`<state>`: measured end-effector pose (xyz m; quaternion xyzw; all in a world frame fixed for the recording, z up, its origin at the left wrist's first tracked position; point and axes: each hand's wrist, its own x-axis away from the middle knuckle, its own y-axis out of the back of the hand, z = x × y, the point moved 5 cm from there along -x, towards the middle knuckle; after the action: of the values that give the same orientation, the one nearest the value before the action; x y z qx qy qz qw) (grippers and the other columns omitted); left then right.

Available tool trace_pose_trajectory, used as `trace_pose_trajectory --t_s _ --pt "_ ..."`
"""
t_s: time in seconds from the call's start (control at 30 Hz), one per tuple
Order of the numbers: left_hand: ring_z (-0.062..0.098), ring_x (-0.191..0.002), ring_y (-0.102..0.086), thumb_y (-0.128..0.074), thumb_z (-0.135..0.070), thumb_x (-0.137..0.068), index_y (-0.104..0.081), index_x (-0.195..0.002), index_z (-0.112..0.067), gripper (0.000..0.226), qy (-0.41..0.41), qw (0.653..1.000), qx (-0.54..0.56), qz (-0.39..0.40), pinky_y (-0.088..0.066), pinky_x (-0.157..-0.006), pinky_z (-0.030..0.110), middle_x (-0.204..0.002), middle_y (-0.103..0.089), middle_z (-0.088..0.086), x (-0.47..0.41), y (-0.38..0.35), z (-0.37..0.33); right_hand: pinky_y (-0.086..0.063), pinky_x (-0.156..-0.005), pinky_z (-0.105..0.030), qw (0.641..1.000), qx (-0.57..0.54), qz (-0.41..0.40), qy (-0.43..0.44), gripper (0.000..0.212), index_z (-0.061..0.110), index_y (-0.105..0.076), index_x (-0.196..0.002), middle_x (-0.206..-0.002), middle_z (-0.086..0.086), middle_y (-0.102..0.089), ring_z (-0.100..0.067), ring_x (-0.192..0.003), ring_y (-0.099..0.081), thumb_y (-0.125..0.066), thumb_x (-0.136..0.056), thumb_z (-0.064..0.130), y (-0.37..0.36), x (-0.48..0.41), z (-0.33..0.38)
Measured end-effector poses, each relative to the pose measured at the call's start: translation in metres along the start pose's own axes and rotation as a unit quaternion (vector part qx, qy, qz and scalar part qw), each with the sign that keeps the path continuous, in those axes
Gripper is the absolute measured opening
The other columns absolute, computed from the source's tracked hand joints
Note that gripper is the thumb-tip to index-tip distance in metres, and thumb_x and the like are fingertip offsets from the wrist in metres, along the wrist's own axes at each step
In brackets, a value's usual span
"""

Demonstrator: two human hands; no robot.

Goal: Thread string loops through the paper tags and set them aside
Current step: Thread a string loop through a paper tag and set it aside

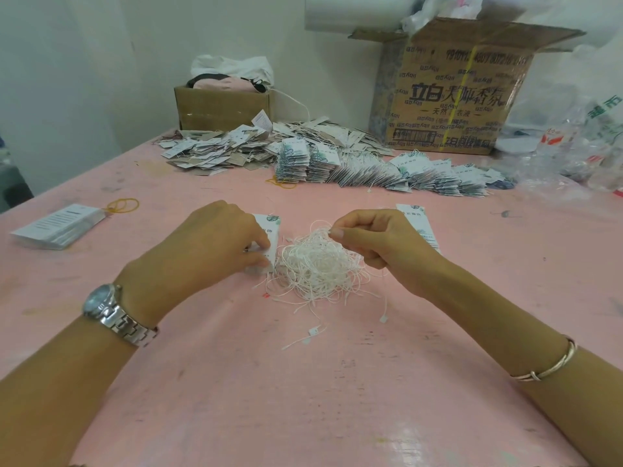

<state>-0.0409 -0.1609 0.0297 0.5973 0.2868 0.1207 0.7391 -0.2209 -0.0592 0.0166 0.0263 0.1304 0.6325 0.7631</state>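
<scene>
Strings (317, 264) heaped centre: left hand (215, 241) grips tags (271, 230) beside them, right hand (374, 237) pinches one strand.

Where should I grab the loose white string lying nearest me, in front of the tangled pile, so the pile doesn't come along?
Probably pinch the loose white string at its small square white clasp, coming from above on the near side. The clasp is its only stiff, raised part; it lies flat on the pink table, apart from the tangled pile of white strings.
</scene>
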Motion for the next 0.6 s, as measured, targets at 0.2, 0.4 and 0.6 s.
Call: trace_pose_trajectory --t_s 0.2,0.4,0.6 --pt "0.021 -0.096 -0.061 -0.055 -0.046 -0.094 -0.073 -0.105 -0.036 0.024 -0.003 1.0 0.002 -0.014 -0.045 -0.078 0.029 -0.098 -0.072 -0.007 0.002 0.002 -0.002 -0.021 -0.04 -0.014 1.0 0.008 0.003 -0.007 0.019 0.021 -0.073 -0.071 -0.052 0.008 -0.049 -0.005 -0.043 -0.029 -0.071 -0.086 0.01 -0.001 0.0 -0.002" --pt "0.02 -0.088 -0.061 -0.048 -0.042 -0.096 -0.074 -0.1 -0.034 0.028 0.008 1.0 0.0 -0.01 -0.04 -0.072 0.028 -0.092 -0.072 -0.007 0.004 0.006 -0.005 -0.021 -0.04 -0.014 1.0 0.003 0.003 -0.01 0.018 0.02 -0.072 -0.072 -0.053 0.008 -0.049 -0.005 -0.043 -0.029 -0.071 -0.086 0.01 0.0 0.0 -0.003" --pt "0.023 -0.078 -0.061 -0.046 -0.03 -0.099 -0.072 -0.086 -0.02 0.031 -0.023 0.985 -0.074 -0.153 -0.034 -0.08 0.031 -0.086 -0.073 -0.001 0.004 0.025 -0.014 -0.022 -0.04 -0.014 1.0 -0.009 -0.004 -0.008 0.017 0.02 -0.07 -0.074 -0.055 0.008 -0.053 -0.004 -0.043 -0.03 -0.069 -0.089 0.012 0.001 -0.002 -0.007"
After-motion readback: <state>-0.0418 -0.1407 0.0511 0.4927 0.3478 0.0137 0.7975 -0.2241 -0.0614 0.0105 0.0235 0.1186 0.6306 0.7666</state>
